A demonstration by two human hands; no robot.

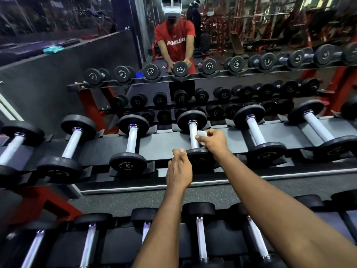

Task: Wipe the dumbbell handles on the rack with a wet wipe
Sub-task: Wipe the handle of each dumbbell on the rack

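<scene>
A row of black dumbbells with pale metal handles lies across the top shelf of the rack [166,141]. My right hand [213,141] pinches a white wet wipe [201,134] against the handle of the middle dumbbell [193,132]. My left hand [179,169] grips the near black head of that same dumbbell [201,161], fingers curled over its left edge. The neighbouring dumbbell [132,139] lies to the left and another dumbbell [255,131] to the right.
A lower shelf with more dumbbells [201,235] runs beneath my forearms. Behind the rack a wall mirror [251,45] reflects a person in a red shirt, the weights and gym machines. A red rack frame [44,202] stands at the left.
</scene>
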